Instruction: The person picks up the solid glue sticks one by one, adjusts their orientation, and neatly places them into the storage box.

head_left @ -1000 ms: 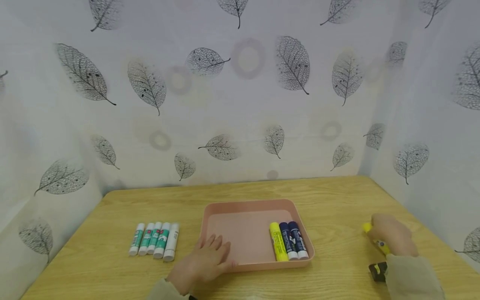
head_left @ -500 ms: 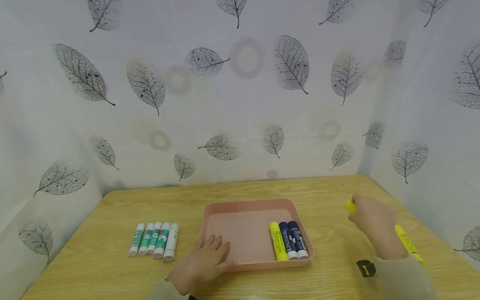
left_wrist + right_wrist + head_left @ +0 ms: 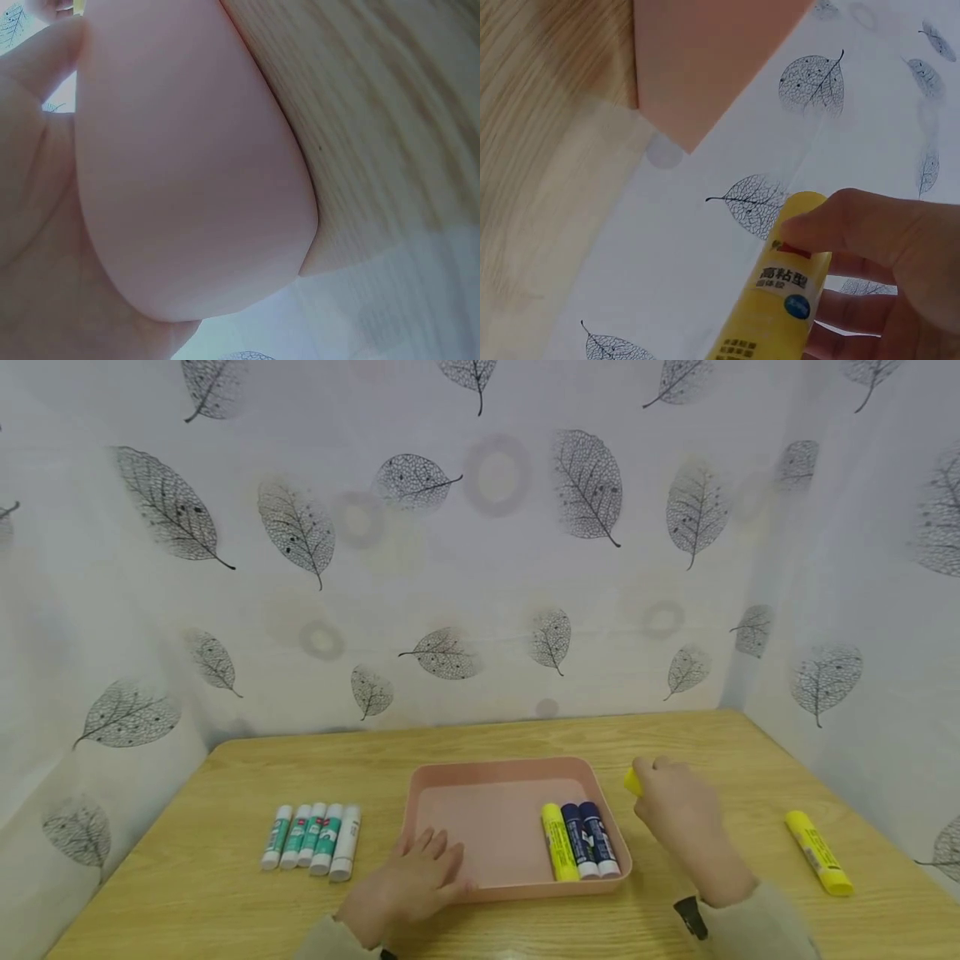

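A pink tray (image 3: 431,773) stands on the table, with a yellow glue stick (image 3: 559,843) and two dark blue glue sticks (image 3: 579,842) side by side along its right end. My left hand (image 3: 411,878) rests over the tray's front left corner, fingers spread across the rim. In the left wrist view the palm lies against the tray's outer wall (image 3: 195,165). My right hand (image 3: 684,814) is just right of the tray, in the air, gripping another yellow glue stick (image 3: 776,289) between thumb and fingers. Most of that stick is hidden by the hand in the head view.
Another yellow glue stick (image 3: 819,853) lies on the table at the right. To the left of the tray, several green-and-white glue sticks (image 3: 302,837) and a white one (image 3: 345,843) lie in a row. A leaf-patterned curtain (image 3: 480,568) hangs behind the table.
My right hand has lifted one yellow glue stick from the right side and carried it left toward the tray. Another yellow stick there is now uncovered. My left hand has stayed put.
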`<action>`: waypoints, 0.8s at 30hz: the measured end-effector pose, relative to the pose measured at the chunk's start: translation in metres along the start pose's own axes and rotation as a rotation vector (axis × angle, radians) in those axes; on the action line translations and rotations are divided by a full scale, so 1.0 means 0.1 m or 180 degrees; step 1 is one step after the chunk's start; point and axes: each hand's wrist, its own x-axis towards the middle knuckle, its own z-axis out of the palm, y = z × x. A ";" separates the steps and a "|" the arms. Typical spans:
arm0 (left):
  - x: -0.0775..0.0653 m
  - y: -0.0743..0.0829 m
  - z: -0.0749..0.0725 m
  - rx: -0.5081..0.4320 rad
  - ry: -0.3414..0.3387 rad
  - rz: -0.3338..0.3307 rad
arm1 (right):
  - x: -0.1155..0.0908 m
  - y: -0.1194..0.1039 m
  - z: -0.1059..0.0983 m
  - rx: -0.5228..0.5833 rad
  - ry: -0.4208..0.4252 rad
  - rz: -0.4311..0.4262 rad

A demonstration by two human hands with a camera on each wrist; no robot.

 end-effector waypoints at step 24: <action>0.00 0.03 -0.04 0.0043 -0.0023 -0.0036 | 0.10 -0.68 -0.15 0.0583 0.0502 -0.0334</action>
